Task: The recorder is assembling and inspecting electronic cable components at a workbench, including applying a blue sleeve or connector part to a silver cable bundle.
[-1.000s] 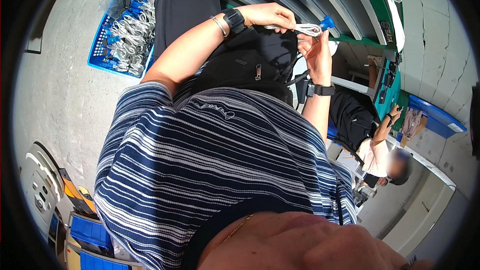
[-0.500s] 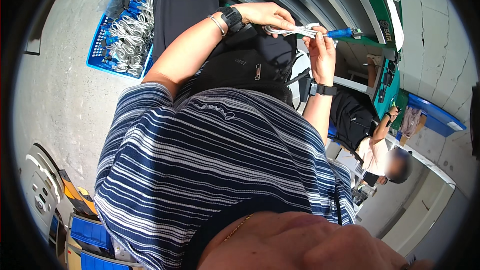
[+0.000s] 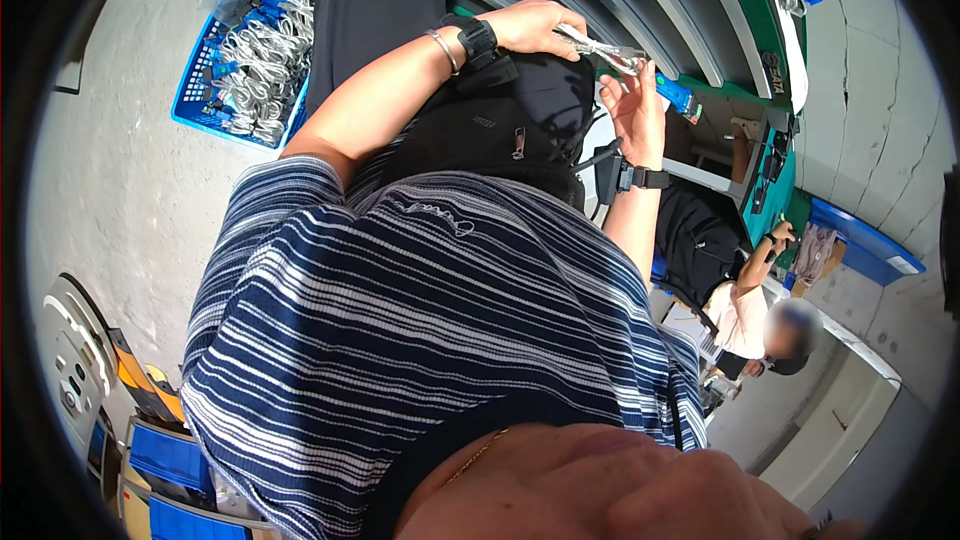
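Observation:
A white and grey cable (image 3: 606, 50), folded into a slim bundle, stretches between my hands in front of my lap. My left hand (image 3: 540, 28) pinches one end of the bundle between thumb and fingers. At the other end, my right hand (image 3: 637, 118) has its fingers stretched up and apart, with the fingertips against the bundle. A blue plug (image 3: 676, 94) with a lighter tip juts out past the right fingers, angled down to the right. Part of the cable between bundle and plug is hidden behind those fingers.
On the floor at the left stands a blue plastic basket (image 3: 185, 105) heaped with bundled cables (image 3: 262, 70). Grey metal slats (image 3: 640, 5) with a green frame lie just beyond my hands. To the right another person (image 3: 740, 315) sits at a green bench (image 3: 780, 175). Blue bins (image 3: 170, 460) stand lower left.
The plug has swung from nearly level to a downward slant. My right fingers have loosened from their pinch and spread. My left hand has shifted slightly, still gripping the bundle.

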Motion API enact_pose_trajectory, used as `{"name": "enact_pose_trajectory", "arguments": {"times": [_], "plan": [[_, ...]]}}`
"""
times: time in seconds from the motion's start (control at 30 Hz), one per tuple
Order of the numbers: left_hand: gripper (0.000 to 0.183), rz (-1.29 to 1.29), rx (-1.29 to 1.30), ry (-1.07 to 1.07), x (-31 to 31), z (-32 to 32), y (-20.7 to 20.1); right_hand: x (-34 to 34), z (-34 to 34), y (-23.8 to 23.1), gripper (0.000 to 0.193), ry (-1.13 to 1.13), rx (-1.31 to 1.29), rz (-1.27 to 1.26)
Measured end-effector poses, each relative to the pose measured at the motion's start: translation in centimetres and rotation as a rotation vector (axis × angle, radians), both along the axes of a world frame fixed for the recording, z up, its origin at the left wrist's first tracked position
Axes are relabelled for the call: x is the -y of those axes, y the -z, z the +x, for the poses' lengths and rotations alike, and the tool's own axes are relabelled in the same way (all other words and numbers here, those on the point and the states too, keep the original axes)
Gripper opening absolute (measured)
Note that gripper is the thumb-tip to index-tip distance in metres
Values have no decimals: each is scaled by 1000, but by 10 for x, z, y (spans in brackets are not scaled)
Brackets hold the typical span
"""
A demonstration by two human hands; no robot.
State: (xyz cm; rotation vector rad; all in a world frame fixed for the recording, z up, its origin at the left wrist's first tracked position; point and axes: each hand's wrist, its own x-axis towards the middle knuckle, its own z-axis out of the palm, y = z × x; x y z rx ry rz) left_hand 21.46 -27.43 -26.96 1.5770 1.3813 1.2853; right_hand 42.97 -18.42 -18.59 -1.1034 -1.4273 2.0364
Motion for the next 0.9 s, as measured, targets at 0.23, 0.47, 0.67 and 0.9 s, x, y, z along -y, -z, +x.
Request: {"name": "enact_pose_trajectory", "arguments": {"times": [0.23, 0.47, 0.67, 0.9], "plan": [[32, 16, 18, 6, 0, -1, -1, 0, -2, 2, 50, -88, -5, -2], [42, -260, 219, 347, 8, 0, -15, 2, 2, -7, 44, -282, -128, 81], [44, -73, 263, 437, 10, 3, -17, -1, 4, -7, 48, -384, -265, -25], [48, -167, 28, 127, 5, 2, -11, 4, -2, 2, 53, -239, -264, -112]]}}
